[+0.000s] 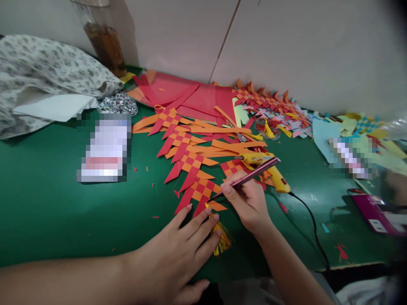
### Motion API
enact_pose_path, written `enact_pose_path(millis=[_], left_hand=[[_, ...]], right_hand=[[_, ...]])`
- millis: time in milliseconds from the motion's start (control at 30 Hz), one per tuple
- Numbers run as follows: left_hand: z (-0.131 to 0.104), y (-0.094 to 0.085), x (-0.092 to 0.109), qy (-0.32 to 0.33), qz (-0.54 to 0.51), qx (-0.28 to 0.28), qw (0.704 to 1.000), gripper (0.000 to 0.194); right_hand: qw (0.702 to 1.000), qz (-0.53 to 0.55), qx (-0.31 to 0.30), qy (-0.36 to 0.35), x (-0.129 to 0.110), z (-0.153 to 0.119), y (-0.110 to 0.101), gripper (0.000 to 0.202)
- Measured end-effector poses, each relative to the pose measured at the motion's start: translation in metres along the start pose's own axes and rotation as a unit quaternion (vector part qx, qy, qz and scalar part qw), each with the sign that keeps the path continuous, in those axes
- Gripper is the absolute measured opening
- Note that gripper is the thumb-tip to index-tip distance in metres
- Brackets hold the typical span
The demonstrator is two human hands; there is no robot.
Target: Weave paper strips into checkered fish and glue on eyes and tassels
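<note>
A chain of woven red and orange paper fish-like pieces (190, 161) runs toward me across the green table. At its near end hangs a yellow tassel (222, 239), its knot by the lowest woven piece. My left hand (178, 241) lies with fingers spread, their tips on the tassel's top and the paper edge; the palm side is hidden. In my right hand (249, 201) is a pair of pink metallic tweezers (251, 176), gripped like a pen. Its dark tip touches or nearly touches the paper just above the tassel knot.
A yellow glue gun (278, 176) with a black cord lies beyond my right hand. Orange paper strips (219, 129) and red sheets (190, 95) are behind the chain. A phone (106, 146) lies left, another phone (351, 159) right, near a purple box (377, 216). A drink container (106, 46) stands behind.
</note>
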State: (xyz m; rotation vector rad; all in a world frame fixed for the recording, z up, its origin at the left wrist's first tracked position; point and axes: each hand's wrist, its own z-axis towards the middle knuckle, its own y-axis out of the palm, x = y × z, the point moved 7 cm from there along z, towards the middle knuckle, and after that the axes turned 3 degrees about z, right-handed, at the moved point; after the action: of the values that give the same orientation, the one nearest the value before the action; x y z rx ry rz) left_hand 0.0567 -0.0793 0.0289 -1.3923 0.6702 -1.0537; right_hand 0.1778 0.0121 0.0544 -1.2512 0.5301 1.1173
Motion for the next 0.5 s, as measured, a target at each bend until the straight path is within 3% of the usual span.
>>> enact_pose_path(millis=[500], left_hand=[[0.0005,-0.001,0.0002,0.0,-0.005,-0.002,1.0,0.058]], right_hand=[[1.0,-0.002,0.005,0.007,0.0014,-0.0004,-0.0008,0.015]])
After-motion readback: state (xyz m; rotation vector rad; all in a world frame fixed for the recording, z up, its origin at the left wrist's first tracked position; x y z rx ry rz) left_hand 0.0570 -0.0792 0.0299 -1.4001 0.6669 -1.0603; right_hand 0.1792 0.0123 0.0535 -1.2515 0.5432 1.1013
